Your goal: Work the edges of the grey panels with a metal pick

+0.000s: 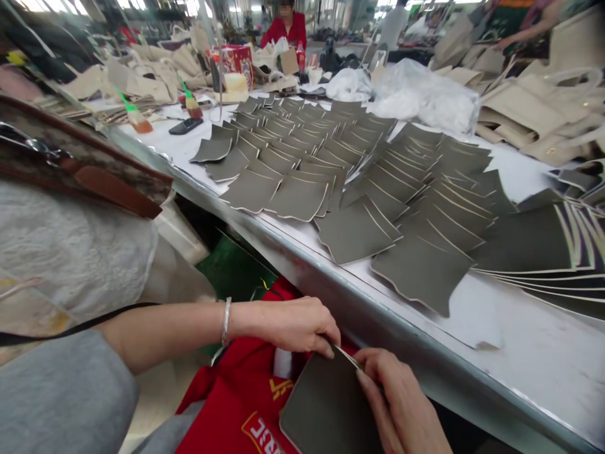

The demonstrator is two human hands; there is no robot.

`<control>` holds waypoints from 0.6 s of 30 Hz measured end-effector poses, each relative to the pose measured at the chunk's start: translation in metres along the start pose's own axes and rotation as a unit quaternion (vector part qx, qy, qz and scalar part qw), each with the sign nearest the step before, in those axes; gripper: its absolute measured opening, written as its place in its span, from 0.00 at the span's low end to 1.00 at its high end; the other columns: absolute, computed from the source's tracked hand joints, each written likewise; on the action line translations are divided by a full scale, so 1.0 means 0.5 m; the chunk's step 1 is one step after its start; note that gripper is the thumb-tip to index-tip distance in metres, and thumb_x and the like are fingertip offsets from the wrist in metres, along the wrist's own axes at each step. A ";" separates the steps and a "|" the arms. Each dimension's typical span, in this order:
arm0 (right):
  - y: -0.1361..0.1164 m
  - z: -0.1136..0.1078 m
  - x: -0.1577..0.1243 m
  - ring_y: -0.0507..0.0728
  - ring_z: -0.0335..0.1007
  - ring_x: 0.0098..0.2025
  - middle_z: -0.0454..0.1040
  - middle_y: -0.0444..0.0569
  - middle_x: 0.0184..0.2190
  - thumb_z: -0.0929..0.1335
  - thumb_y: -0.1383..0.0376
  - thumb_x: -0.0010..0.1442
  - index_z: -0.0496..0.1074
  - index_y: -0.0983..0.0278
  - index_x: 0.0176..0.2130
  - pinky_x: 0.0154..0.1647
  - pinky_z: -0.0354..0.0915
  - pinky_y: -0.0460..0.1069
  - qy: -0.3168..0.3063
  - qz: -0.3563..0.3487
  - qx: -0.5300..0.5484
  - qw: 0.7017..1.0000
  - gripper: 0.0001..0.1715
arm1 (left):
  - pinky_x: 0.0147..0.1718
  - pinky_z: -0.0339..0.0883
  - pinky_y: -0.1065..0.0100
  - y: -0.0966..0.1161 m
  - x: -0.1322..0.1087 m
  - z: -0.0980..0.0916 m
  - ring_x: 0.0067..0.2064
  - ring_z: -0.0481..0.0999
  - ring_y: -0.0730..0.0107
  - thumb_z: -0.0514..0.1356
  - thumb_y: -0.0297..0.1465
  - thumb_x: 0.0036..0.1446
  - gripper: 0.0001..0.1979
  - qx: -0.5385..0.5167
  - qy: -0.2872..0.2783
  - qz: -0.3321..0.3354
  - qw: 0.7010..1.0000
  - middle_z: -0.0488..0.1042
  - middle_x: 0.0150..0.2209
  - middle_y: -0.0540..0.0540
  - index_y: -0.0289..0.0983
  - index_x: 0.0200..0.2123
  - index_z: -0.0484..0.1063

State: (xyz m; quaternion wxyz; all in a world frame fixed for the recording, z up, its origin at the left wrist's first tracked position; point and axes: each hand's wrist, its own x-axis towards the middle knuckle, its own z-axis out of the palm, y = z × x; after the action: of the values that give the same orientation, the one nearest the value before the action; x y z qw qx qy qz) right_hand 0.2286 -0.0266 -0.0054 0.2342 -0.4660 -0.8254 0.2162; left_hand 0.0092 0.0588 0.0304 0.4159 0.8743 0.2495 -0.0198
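A dark grey-green leather panel [326,407] with rounded corners lies over my lap, on red cloth. My left hand [302,325], with a bracelet at the wrist, pinches its upper edge between thumb and fingers. Just to the right, my right hand [394,397] grips the same edge, thumb on the near face and fingers behind. A pale line shows along the edge between both hands. Beyond them, overlapping rows of similar leather panels [302,189] cover much of the white-topped table [529,353].
The table's metal edge [283,243] runs diagonally just past my hands. Glue bottles [139,120] and a black phone [186,127] lie at the far left. Clear plastic bags [420,94] and beige bag pieces [534,107] are behind. A brown handbag [85,157] hangs at left; a person in red [302,28] sits opposite.
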 end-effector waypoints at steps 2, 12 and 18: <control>-0.003 0.005 0.000 0.52 0.67 0.28 0.70 0.42 0.29 0.59 0.63 0.68 0.60 0.57 0.33 0.29 0.66 0.46 0.004 0.007 0.010 1.000 0.09 | 0.36 0.63 0.77 0.000 -0.001 -0.001 0.38 0.76 0.72 0.61 0.27 0.60 0.05 -0.010 -0.003 -0.006 1.000 0.78 0.35 0.47 0.33 0.38 0.77; -0.005 0.003 -0.012 0.53 0.64 0.29 0.68 0.42 0.28 0.59 0.62 0.68 0.61 0.59 0.31 0.30 0.63 0.48 -0.017 0.049 0.037 0.998 0.12 | 0.36 0.63 0.71 0.023 0.008 0.023 0.39 0.76 0.66 0.61 0.32 0.61 0.06 0.073 0.050 0.014 0.996 0.79 0.36 0.49 0.39 0.40 0.77; -0.006 -0.003 -0.027 0.54 0.65 0.32 0.68 0.43 0.30 0.61 0.60 0.67 0.62 0.59 0.31 0.33 0.64 0.48 -0.014 0.091 0.052 0.994 0.12 | 0.35 0.62 0.73 0.034 0.025 0.043 0.36 0.75 0.69 0.61 0.27 0.59 0.04 0.013 0.067 0.021 0.997 0.78 0.32 0.50 0.37 0.35 0.77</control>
State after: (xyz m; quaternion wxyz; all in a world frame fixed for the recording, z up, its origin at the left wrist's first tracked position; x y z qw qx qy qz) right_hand 0.2339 -0.0395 -0.0051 0.2263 -0.5229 -0.7706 0.2855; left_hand 0.0315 0.0388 0.0257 0.3869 0.8841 0.2584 0.0442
